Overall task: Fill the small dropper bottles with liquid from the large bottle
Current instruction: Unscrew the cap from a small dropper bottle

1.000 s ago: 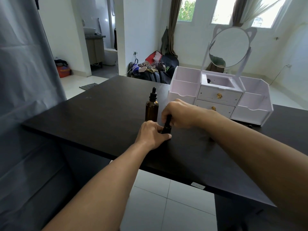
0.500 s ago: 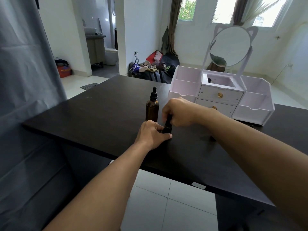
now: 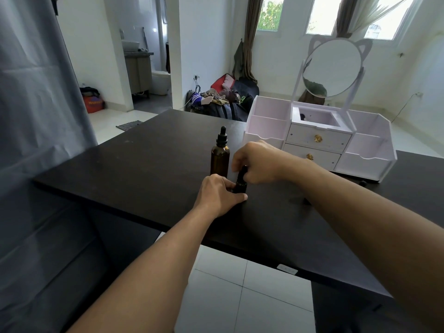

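A left hand (image 3: 219, 194) grips a small dropper bottle (image 3: 240, 186) on the black tabletop (image 3: 144, 164); right hand (image 3: 258, 162) fingers pinch its cap, beside the large amber bottle (image 3: 219, 156).

— How's your light?
— Daylight pours in from the windows (image 3: 322, 15) ahead of you; they're blown out to near white, and the pale walls glow.
— And your table (image 3: 144, 159)?
— Dark and matte, a soft sheen only, faint shadows under your arms.
— Sharpness?
— Fair at the centre; your wide lens bends straight lines at the edges, and the curtain (image 3: 36, 92) on your left looks soft.
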{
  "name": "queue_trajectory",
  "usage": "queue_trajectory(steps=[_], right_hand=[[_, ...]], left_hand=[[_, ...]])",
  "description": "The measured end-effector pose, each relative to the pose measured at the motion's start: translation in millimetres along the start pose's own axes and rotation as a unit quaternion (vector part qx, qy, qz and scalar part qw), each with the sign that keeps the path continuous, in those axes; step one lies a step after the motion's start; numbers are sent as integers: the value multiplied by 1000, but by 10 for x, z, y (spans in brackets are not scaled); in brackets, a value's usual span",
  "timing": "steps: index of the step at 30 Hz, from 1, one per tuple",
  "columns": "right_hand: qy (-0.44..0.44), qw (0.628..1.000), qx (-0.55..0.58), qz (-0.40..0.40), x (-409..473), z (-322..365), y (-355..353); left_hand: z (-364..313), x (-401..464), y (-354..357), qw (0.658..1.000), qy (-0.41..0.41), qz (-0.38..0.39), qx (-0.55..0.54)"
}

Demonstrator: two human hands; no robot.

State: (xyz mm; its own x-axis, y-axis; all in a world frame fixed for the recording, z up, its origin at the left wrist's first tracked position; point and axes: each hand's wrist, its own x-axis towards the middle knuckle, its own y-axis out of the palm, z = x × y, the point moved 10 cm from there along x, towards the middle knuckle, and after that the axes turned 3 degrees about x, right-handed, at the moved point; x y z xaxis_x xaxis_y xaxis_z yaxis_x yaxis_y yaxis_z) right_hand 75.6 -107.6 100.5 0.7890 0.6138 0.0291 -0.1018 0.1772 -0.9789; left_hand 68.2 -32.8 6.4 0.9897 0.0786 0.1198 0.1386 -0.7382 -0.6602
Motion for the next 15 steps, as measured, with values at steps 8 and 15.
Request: queue_trajectory(steps=[8,15], right_hand=[[13,999,-19,-32,15,-52,-9],[-19,1000,-2,-25,-39,56,-152]], left_hand=[[14,-13,-20,1000,-3,-20,-6],[18,7,-7,1000,0,-4,-19]])
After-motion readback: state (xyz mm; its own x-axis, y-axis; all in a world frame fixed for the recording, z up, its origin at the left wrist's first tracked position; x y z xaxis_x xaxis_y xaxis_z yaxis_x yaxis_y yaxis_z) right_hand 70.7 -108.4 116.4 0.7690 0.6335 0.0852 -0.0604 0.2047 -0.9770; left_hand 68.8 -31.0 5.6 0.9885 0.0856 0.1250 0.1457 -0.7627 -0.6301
